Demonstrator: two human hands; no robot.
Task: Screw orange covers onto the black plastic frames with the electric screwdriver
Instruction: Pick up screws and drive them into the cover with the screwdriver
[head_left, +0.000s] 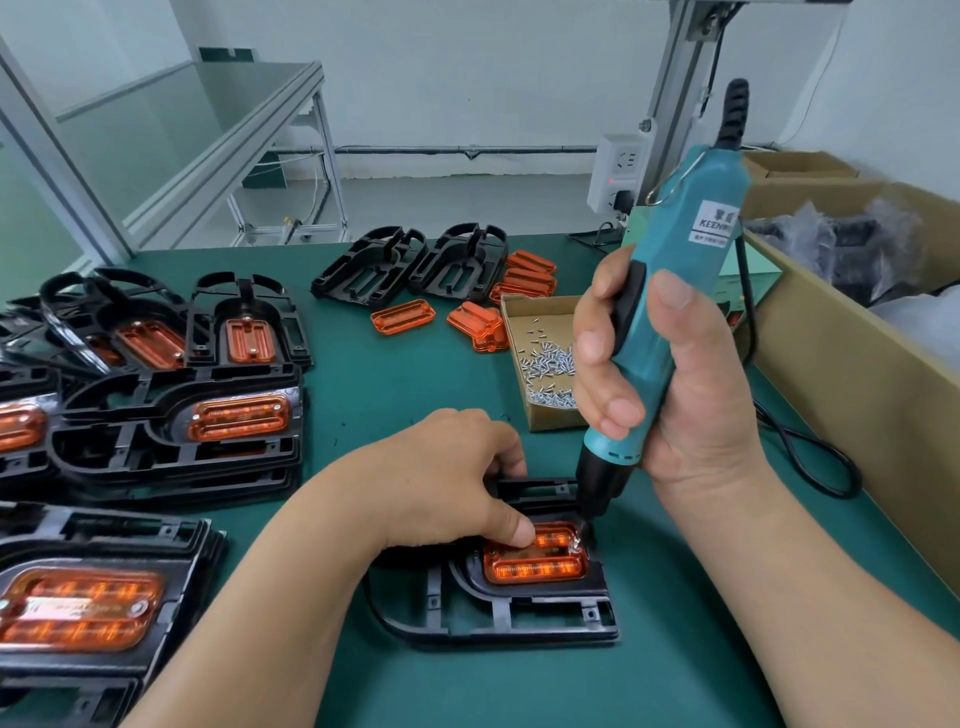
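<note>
An orange cover (537, 558) sits seated in a black plastic frame (498, 608) on the green mat (415, 374), near the front edge. The left hand (452, 478) presses it down, thumb on the cover's top. The right hand (670, 374) wraps closed around a teal electric screwdriver (670, 291), whose bit meets the cover's upper right corner. A cardboard box of screws (545, 358) stands just behind.

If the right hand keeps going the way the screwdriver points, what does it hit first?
Probably the screw at the corner of the cover: the right hand holds the screwdriver with its tip about on it.
</note>
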